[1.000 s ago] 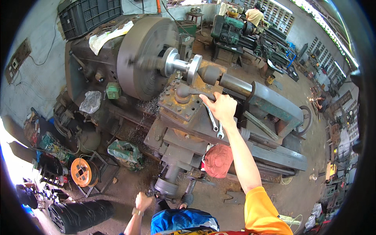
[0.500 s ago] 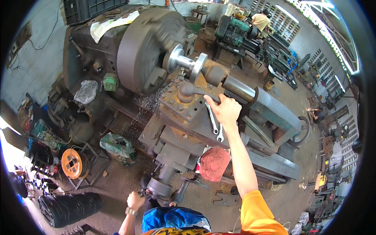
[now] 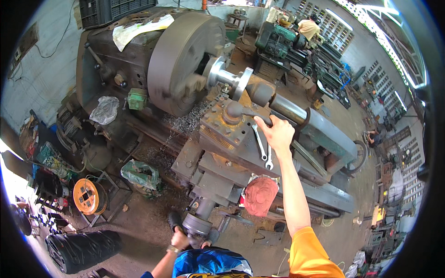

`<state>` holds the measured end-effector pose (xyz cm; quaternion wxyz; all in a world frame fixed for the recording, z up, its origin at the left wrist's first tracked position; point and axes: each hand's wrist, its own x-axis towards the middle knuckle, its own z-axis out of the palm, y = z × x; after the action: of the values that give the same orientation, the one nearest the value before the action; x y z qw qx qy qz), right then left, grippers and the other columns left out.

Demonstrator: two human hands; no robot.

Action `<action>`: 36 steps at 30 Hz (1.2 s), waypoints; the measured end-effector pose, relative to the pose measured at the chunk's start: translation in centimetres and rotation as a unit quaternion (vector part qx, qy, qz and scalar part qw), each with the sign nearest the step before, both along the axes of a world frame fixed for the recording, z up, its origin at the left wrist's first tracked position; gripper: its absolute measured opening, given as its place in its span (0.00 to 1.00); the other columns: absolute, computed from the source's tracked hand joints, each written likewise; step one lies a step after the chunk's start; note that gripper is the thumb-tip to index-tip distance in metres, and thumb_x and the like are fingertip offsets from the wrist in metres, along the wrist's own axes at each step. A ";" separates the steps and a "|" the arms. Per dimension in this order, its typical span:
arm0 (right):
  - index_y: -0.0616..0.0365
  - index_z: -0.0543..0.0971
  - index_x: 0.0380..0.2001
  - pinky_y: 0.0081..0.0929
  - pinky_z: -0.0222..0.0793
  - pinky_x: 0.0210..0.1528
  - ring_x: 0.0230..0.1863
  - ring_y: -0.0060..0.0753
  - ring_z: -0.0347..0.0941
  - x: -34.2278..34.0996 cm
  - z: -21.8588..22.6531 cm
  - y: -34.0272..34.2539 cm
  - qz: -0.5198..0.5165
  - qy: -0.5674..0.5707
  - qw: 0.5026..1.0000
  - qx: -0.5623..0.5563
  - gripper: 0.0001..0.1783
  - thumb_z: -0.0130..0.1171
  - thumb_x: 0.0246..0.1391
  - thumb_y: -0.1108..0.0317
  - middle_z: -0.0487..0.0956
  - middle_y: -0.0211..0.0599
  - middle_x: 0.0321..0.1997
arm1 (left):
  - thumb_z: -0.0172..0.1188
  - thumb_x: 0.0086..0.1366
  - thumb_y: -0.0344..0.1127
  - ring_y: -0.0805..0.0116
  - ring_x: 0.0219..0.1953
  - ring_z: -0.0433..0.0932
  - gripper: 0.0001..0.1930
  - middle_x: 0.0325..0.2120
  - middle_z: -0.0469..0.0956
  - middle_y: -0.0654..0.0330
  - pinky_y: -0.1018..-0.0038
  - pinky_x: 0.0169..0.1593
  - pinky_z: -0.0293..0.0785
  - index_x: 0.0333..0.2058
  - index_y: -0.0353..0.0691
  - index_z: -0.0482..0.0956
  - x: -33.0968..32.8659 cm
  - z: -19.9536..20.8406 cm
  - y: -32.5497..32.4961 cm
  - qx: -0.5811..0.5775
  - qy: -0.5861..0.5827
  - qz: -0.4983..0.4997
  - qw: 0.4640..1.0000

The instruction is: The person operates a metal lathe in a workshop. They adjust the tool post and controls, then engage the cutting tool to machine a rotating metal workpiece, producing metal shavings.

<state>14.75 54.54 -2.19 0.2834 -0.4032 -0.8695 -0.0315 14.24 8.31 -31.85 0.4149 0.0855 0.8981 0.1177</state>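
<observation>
My right hand (image 3: pixel 279 134) is wrapped around the tool post lever (image 3: pixel 252 112), whose round hub sits on the square tool post (image 3: pixel 222 121) of a large lathe. Low in the view, my left hand (image 3: pixel 180 239) is closed at the lower left of the carriage handwheel (image 3: pixel 197 224), on its crank handle, which is mostly hidden. A shiny flanged metal workpiece (image 3: pixel 228 78) sits between the big chuck (image 3: pixel 178 60), blurred by spinning, and the tailstock (image 3: pixel 327 129). Two wrenches, one being a silver wrench (image 3: pixel 260 144), lie on the slide beside my right forearm.
A red cloth-like bundle (image 3: pixel 260 195) rests at the carriage's front. Metal chips (image 3: pixel 187 121) cover the bed below the chuck. On the floor at left are an orange cable reel (image 3: pixel 87 196) and a black roll (image 3: pixel 83 249). Another person (image 3: pixel 308 28) stands by a far green machine.
My left hand has moved right along the handwheel's rim with the crank. The tool post and carriage appear a little further right, my right hand still on the lever. The chuck keeps turning.
</observation>
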 end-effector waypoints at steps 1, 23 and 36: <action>0.57 0.78 0.16 0.44 0.72 0.24 0.20 0.53 0.78 0.0 0.1 0.0 0.012 0.010 1.000 0.003 0.39 0.59 0.50 0.27 0.76 0.48 0.13 | 0.71 0.48 0.55 0.47 0.37 0.85 0.30 0.31 0.84 0.41 0.58 0.43 0.82 0.32 0.26 0.83 -2.2 0.4 -0.7 0.024 -0.019 -0.014 0.999; 0.57 0.82 0.19 0.46 0.76 0.31 0.27 0.53 0.81 0.0 -0.2 1.1 -0.006 -0.006 1.000 -0.001 0.42 0.55 0.48 0.23 0.81 0.50 0.21 | 0.69 0.50 0.38 0.63 0.18 0.80 0.16 0.12 0.78 0.51 0.62 0.25 0.73 0.15 0.30 0.77 -4.3 3.7 -3.4 0.150 -0.039 0.087 0.984; 0.57 0.86 0.32 0.43 0.77 0.36 0.33 0.50 0.82 -0.1 0.4 0.0 -0.020 0.030 0.998 -0.059 0.38 0.59 0.48 0.27 0.83 0.49 0.27 | 0.63 0.55 0.37 0.56 0.17 0.80 0.14 0.13 0.77 0.51 0.64 0.24 0.79 0.27 0.27 0.77 6.3 3.1 1.3 0.125 -0.174 -0.026 0.976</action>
<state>14.65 54.58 -1.81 0.2839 -0.4371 -0.8530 0.0264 20.54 9.64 -28.70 0.5538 0.1385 0.7878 0.2311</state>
